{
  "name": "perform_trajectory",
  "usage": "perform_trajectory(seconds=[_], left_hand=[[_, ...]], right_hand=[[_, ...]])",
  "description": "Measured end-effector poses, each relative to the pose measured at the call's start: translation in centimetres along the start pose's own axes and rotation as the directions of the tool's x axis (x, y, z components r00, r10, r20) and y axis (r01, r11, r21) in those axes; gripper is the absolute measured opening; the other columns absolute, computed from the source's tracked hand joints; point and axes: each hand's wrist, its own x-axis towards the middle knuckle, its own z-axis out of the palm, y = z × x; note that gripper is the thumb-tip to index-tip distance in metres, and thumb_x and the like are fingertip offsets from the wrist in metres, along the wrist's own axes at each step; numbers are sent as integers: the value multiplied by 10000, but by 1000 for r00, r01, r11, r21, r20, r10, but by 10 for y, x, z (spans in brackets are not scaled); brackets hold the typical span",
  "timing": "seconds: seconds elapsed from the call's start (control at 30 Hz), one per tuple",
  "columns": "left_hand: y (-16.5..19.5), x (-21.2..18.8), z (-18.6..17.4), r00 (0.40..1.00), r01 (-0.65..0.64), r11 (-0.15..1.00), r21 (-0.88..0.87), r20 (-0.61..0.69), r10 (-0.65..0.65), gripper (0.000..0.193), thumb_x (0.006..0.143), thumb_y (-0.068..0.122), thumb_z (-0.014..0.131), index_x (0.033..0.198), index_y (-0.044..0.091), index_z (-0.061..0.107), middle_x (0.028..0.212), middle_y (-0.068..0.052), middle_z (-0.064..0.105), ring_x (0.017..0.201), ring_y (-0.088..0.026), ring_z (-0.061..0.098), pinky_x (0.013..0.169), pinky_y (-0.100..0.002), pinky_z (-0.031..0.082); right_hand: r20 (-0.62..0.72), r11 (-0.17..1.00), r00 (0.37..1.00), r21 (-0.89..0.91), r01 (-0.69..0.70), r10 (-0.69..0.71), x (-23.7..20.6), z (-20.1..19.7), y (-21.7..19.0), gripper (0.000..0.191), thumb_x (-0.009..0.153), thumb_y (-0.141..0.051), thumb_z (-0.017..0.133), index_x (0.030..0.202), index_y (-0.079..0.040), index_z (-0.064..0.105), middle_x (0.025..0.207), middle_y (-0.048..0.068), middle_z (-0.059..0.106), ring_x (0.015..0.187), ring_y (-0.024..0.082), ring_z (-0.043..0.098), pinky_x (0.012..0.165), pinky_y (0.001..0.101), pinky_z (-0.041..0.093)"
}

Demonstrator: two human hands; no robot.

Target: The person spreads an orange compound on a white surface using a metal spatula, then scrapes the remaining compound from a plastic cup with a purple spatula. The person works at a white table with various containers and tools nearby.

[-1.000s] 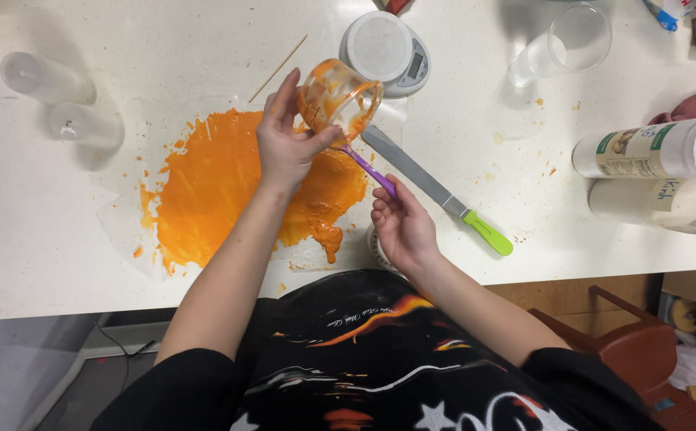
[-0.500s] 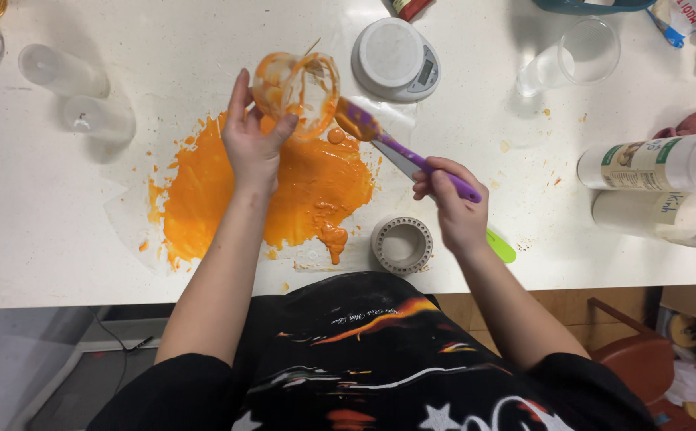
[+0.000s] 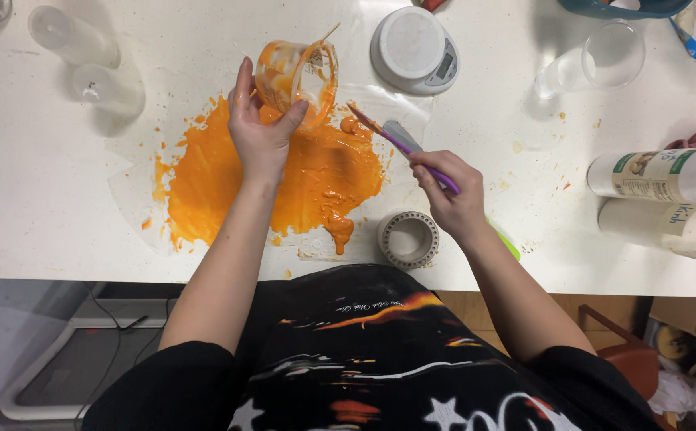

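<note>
The left hand (image 3: pixel 262 137) is clamped around a clear plastic cup smeared with orange paste (image 3: pixel 294 76), tilted above the orange puddle (image 3: pixel 284 179) on the white counter (image 3: pixel 45 207). The right hand (image 3: pixel 453 195) is closed on a purple-handled spatula (image 3: pixel 400 144) just right of the cup. Most of the paste is already poured out; only smears are left on the cup walls.

white scale (image 3: pixel 414 48) | tape roll (image 3: pixel 409 238) | clear glass (image 3: pixel 610 56) | two bottles (image 3: pixel 658 175)

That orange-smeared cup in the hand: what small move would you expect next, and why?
Probably the right hand brings the purple spatula back into the tilted cup, which the left hand holds over the orange puddle: orange still coats its walls, and the spatula tip hovers just beside it.
</note>
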Motion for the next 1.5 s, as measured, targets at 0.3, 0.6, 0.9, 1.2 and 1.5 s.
perform_trajectory(seconds=[0.3,0.6,0.9,1.2,1.5], left_hand=[[1,-2,2,996,91,992,-90,8,-91,925,886,59,903,1609,-18,331,1453,-132,494,1326,-230,567,1170,-345,500],[-1,-4,1,995,99,992,-72,4,-99,890,883,45,883,1582,-51,341,1441,-110,480,1337,-217,553,1170,-337,488],[8,-12,21,915,403,875,-269,85,-395,851,865,83,826,1562,-74,365,1298,-125,633,1131,-156,652,859,-248,576],[11,8,11,903,386,861,-331,-57,-427,867,879,115,812,1566,-78,320,1261,-111,618,1064,-142,648,737,-255,545],[10,26,11,973,24,998,66,226,-39,841,852,37,885,1546,-30,416,1267,-64,454,1274,-193,550,975,-392,616]], right_hand=[[-43,996,998,85,-33,36,-8,-5,0,143,1039,-23,653,1167,8,710,1035,104,727,880,142,713,764,256,590],[-86,979,991,184,-88,105,-13,-3,2,148,1043,-12,630,1166,15,707,1038,103,722,887,139,715,748,252,596],[-1,988,988,27,153,-154,-9,14,-7,208,955,32,703,1153,-31,710,1084,120,714,951,219,715,804,319,587],[160,931,935,-135,340,-318,-32,8,2,320,857,-16,790,1162,-70,711,1097,124,698,964,291,684,798,382,562],[-42,977,976,0,214,-213,-13,-13,25,214,952,14,703,1162,-25,704,1122,140,724,1014,242,704,865,329,573]])
